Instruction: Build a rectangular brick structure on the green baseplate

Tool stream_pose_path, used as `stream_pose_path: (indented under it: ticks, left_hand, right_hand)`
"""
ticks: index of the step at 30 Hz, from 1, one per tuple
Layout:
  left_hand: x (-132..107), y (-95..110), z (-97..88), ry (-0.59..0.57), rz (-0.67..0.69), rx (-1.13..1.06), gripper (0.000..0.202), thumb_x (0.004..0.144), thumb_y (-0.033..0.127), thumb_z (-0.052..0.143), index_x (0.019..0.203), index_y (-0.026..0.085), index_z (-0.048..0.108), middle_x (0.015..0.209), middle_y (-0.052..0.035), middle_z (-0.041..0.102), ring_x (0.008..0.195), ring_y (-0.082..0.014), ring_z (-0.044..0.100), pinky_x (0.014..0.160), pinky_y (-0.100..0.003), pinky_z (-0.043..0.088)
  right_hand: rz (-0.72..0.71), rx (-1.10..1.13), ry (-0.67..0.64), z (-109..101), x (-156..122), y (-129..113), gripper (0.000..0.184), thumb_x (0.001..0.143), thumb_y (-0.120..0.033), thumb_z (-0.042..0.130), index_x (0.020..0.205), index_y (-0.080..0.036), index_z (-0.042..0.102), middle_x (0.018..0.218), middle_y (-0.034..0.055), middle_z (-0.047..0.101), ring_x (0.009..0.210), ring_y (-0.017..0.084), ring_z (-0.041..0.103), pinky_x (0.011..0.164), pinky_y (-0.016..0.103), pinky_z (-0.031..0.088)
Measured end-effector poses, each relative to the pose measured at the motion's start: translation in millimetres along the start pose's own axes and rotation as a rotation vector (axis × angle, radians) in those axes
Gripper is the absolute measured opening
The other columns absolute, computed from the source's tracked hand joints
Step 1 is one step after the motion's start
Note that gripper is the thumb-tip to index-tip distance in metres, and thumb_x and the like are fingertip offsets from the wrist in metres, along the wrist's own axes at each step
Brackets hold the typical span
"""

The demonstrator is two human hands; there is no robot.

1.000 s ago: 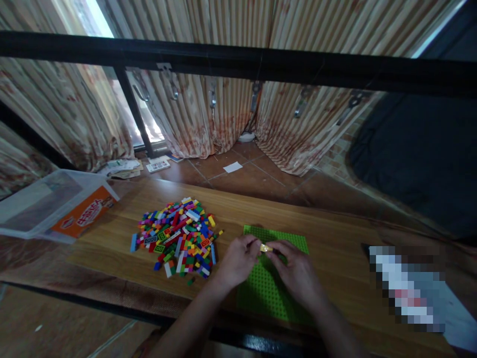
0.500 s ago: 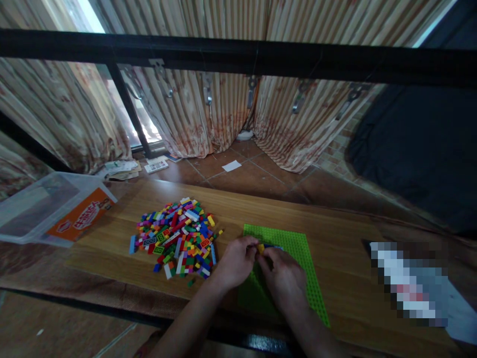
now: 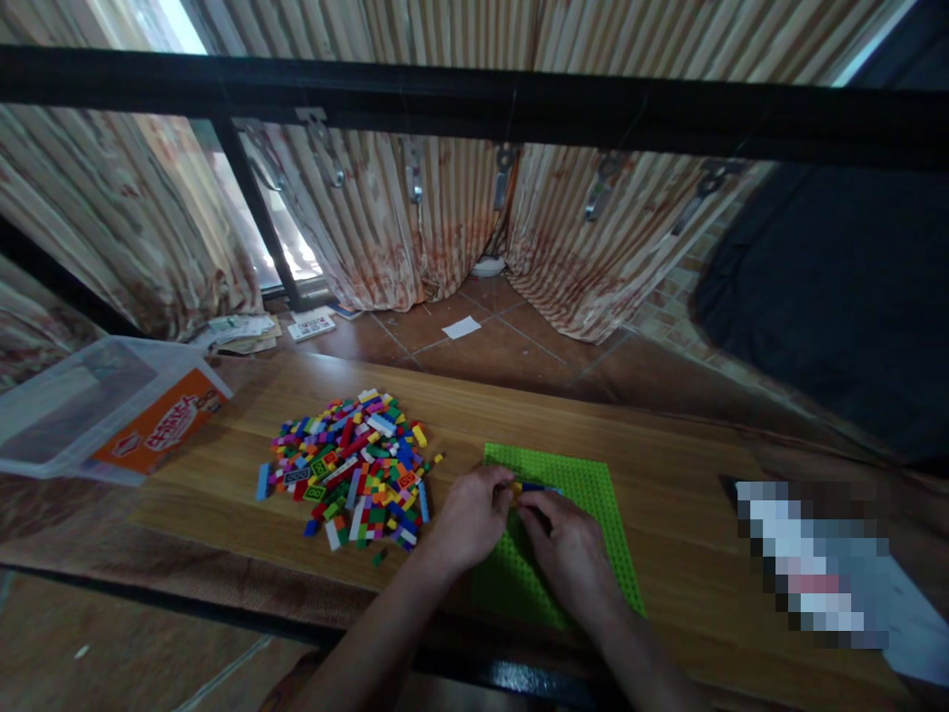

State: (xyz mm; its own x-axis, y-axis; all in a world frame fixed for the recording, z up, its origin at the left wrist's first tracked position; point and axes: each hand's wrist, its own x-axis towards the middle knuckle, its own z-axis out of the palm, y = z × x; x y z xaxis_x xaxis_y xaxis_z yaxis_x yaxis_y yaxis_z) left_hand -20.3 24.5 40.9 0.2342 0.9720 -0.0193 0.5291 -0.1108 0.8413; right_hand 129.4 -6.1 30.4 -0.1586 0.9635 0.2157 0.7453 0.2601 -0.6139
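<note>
Over the green baseplate point(image 3: 585, 470), my left hand point(image 3: 474, 514) and my right hand point(image 3: 567, 544) meet with fingers closed in a pinch. Between their fingertips shows a small yellow brick point(image 3: 517, 489), partly covered by the fingers. Just beyond my right fingers, a blue brick point(image 3: 540, 487) lies on the baseplate, partly hidden. To the left of my left hand, a heap of loose toy bricks point(image 3: 356, 465) in many colours spreads over the wooden table.
A clear plastic box point(image 3: 66, 396) with an orange label stands at the table's left end. A pixelated item point(image 3: 808, 564) and white paper point(image 3: 919, 618) lie at the right. A black metal bar point(image 3: 445, 94) with hanging hooks crosses beyond the wooden table point(image 3: 697, 514).
My right hand has shifted slightly, uncovering more of the blue brick. The yellow brick sits a little lower between the fingertips. The view has tilted slightly.
</note>
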Motion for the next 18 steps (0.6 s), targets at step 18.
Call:
stream_pose_path:
  ticks: [18]
  left_hand:
    - [-1, 1, -1.4, -0.052, -0.026, 0.061, 0.035, 0.073, 0.014, 0.059, 0.108, 0.018, 0.064, 0.091, -0.004, 0.07, 0.079, -0.0163, 0.065, 0.07, -0.025, 0.049]
  right_hand:
    - [0.066, -0.059, 0.064, -22, 11, 34, 0.025, 0.085, -0.026, 0.053, 0.105, -0.021, 0.067, 0.108, 0.0072, 0.067, 0.102, 0.023, 0.059, 0.093, 0.041, 0.047]
